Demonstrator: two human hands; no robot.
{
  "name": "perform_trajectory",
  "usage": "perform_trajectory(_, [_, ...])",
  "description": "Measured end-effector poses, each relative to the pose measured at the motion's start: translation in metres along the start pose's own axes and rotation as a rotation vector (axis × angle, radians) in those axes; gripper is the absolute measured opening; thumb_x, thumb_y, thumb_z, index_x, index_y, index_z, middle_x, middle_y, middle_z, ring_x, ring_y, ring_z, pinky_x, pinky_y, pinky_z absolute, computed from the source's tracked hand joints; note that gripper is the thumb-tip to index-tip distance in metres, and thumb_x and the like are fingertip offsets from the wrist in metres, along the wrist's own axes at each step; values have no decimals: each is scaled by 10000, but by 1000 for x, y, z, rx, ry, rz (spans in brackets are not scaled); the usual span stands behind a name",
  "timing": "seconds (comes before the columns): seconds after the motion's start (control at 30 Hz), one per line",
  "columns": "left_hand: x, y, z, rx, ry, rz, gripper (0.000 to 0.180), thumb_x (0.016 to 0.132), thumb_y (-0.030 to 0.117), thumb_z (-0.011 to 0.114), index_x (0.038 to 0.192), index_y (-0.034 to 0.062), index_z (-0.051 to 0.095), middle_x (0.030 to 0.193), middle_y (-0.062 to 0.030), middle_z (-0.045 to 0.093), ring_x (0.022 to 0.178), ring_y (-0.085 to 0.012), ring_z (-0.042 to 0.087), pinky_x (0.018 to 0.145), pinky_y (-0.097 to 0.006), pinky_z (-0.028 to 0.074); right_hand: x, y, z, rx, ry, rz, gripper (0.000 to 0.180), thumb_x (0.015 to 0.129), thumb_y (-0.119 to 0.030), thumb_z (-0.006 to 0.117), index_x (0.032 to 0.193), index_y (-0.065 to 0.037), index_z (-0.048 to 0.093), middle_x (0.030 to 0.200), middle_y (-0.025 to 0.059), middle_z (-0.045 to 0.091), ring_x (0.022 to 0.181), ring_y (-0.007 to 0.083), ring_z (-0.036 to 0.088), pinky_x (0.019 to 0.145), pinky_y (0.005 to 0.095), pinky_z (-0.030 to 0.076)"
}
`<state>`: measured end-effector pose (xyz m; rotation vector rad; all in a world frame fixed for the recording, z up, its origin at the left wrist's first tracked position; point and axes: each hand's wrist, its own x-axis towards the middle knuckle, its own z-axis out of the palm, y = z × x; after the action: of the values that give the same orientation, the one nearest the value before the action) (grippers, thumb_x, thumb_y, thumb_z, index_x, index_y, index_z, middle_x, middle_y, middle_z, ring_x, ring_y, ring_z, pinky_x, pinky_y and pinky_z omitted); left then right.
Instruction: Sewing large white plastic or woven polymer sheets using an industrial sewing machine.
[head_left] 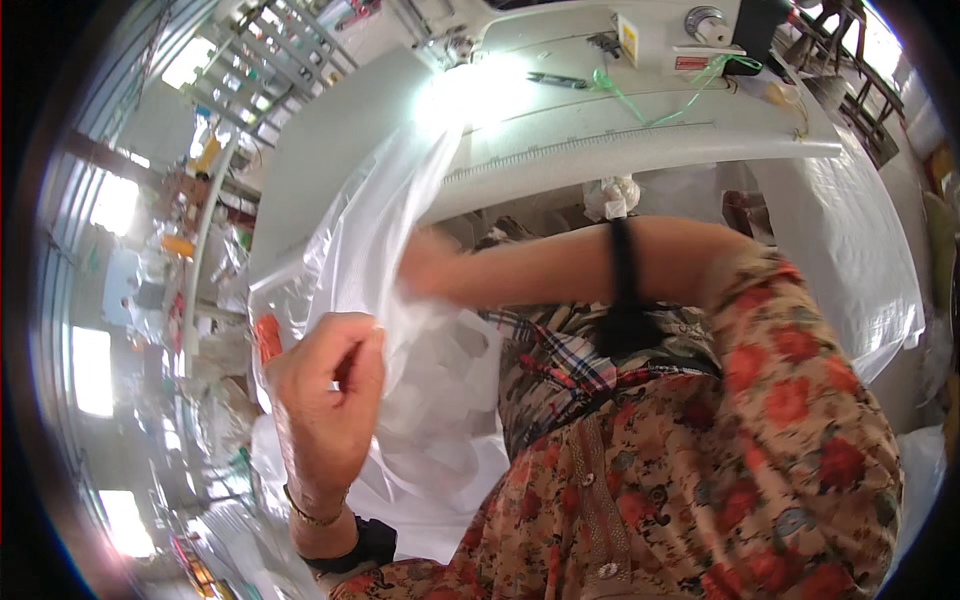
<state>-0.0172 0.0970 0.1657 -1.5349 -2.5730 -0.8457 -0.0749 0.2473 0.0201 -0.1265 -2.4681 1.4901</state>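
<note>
A thin white translucent plastic sheet point(345, 230) runs from under a bright lamp point(470, 95) down over the table's near edge, and falls in loose folds toward my lap. My left hand point(325, 400) is closed beside the hanging folds, thumb and fingers curled together. Whatever lies in its grip is hidden. Across my body reaches my right forearm, and my right hand point(430, 268) is at the sheet's right edge. Motion smears its fingers. Glare hides the spot where the sheet meets the machine.
On the white worktable point(580, 120), marked with a ruler scale, lie a dark slim tool point(556, 80) and green string point(650, 118). A round metal dial point(706, 24) sits at the back right. More plastic sheeting point(845, 230) drapes at the right; metal racks point(265, 65) stand back left.
</note>
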Motion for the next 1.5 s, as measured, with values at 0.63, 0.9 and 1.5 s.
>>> perform_trajectory(0.63, [-63,-29,108,-167,-134,173,60,791,26,611,804,31,553,643,-109,555,569,-281,592,500,-366,449,-17,67,-120,-361,59,52,253,859,-165,511,795,45,636,680,184,653,596,284,645,636,395,518])
perform_trajectory(0.9, [-42,-4,102,-426,-53,200,51,802,18,609,841,39,583,644,-98,584,552,-279,603,502,-357,460,86,47,-143,-877,59,366,116,730,-82,638,786,7,688,871,179,692,854,278,687,652,389,538])
perform_trajectory(1.5, [-55,-43,177,-238,-131,306,86,798,42,592,784,45,508,682,-119,584,588,-326,597,514,-412,484,-23,36,-79,-1044,115,179,143,707,-32,607,832,35,585,798,182,658,770,317,679,635,393,534])
